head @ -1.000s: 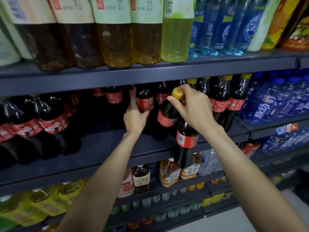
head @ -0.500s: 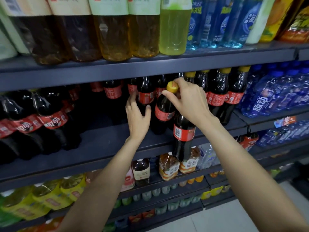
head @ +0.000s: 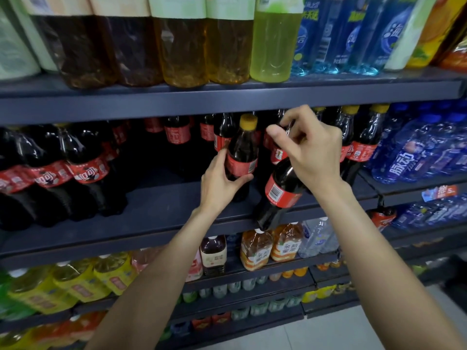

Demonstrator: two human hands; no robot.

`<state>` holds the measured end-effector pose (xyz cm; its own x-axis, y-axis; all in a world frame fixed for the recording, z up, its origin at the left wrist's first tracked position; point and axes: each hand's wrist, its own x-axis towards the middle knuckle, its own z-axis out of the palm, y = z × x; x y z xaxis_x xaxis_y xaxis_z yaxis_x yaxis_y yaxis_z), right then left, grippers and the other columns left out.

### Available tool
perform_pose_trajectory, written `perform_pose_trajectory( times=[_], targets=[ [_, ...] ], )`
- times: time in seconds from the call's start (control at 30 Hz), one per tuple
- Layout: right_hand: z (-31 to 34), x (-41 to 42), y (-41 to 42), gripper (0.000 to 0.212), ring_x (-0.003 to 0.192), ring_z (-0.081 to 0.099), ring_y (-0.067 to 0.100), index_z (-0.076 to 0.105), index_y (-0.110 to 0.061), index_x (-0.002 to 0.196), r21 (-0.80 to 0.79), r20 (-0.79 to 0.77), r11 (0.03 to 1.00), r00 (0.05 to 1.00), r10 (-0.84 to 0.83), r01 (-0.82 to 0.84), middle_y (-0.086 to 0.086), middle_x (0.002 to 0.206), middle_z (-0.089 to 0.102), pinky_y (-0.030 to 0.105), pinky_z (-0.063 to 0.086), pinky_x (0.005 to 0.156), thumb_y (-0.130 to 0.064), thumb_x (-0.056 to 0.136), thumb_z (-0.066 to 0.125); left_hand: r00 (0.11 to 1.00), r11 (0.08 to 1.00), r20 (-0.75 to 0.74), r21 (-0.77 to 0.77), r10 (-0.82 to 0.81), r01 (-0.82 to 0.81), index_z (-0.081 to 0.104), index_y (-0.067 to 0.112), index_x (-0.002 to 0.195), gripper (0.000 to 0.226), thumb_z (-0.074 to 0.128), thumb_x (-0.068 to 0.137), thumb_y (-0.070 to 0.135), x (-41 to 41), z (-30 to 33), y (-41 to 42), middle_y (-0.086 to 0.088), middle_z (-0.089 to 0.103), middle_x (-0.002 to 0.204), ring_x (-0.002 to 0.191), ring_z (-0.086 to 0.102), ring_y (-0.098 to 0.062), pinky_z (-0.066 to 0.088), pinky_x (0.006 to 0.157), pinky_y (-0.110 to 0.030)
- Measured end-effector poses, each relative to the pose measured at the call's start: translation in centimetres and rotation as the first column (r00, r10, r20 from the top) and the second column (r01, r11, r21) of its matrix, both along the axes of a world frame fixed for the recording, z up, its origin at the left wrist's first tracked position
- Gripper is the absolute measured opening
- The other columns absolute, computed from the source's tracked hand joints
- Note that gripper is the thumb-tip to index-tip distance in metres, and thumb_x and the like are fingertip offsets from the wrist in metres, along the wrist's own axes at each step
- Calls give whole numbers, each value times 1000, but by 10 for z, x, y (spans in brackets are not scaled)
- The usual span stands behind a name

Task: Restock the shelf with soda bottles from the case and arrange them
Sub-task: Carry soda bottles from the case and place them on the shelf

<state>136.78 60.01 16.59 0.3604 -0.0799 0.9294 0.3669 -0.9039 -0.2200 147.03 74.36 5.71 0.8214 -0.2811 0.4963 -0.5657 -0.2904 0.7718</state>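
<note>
Fingers of the left hand (head: 222, 180) grip an upright bottle (head: 242, 152) mid-frame; right hand (head: 310, 152) apparently holds a tilted bottle's (head: 280, 190) neck.

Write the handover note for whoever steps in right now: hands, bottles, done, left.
Left hand: grips the yellow-capped cola bottle, upright on the middle shelf.
Right hand: holds a second cola bottle by its neck, tilted, its base hanging past the shelf's front edge.
Done: cola rows stand behind and on both sides.
Left: set the tilted bottle on the shelf, then line up the front row. The case is not in view.
</note>
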Motion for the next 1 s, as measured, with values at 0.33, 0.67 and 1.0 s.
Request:
perform_pose_trajectory(
  times=[0.33,0.67,1.0],
  targets=[
    [-6,27,-2,47,47,27,8,42,-9,50,-40,272,997,961,-56,69,-7,51,29,21,21,46,-15,94,53,950,948,138,112,281,-297,32,11,146,87,75,76,41,-1,2,-43,-13,38,142,126,43,-31,50,87,-47],
    [-11,46,6,41,49,26,5,45,-8,48,-16,306,999,952,-29,36,-1,44,38,16,20,50,-5,87,59,988,992,93,28,-122,120,30,15,145,73,64,80,20,-17,-21,-7,-2,32,139,127,39,-12,43,104,-43],
    [-11,17,28,32,73,62,10,56,-9,99,192,-146,953,953,265,-235,-5,81,64,28,51,66,-38,87,63,997,998,52,26,-53,52,36,24,137,85,75,67,52,-35,-23,6,3,49,134,123,50,-13,50,94,-47]
  ],
)
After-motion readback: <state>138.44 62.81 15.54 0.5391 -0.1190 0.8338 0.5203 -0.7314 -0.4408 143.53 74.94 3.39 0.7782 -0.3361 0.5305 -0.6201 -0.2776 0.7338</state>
